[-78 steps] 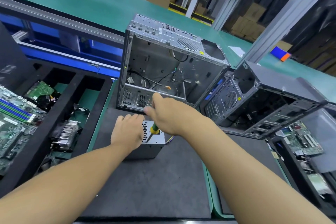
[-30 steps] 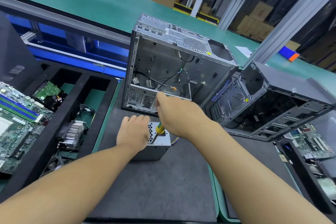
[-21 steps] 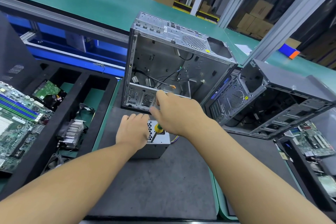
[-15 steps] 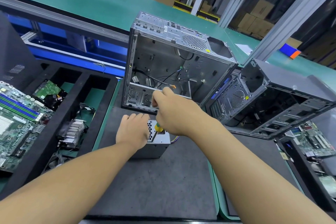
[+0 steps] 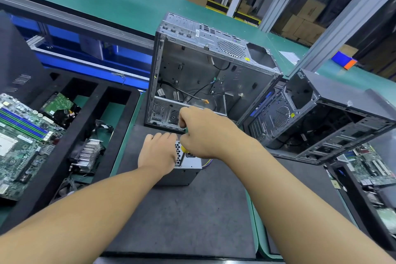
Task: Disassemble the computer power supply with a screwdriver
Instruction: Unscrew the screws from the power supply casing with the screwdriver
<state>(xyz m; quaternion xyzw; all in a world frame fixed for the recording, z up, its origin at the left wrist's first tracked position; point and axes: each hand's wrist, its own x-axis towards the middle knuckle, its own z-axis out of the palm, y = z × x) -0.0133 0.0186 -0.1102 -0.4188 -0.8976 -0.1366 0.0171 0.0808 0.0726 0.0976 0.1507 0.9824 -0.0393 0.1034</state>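
The power supply sits on the dark mat before the open case, with the left hand pressing on its top. The right hand grips the screwdriver, angled down at it. I'd judge a screw is being loosened, and the next move calls for steady turning without slipping.

Bare, smooth forearms, apparently slim, end in a bare left hand and right hand.

power supply: bare grey metal | mat: matt dark, rough

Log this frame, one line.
left hand rests on PSU | right hand grips screwdriver over PSU | PSU on mat | case behind, open
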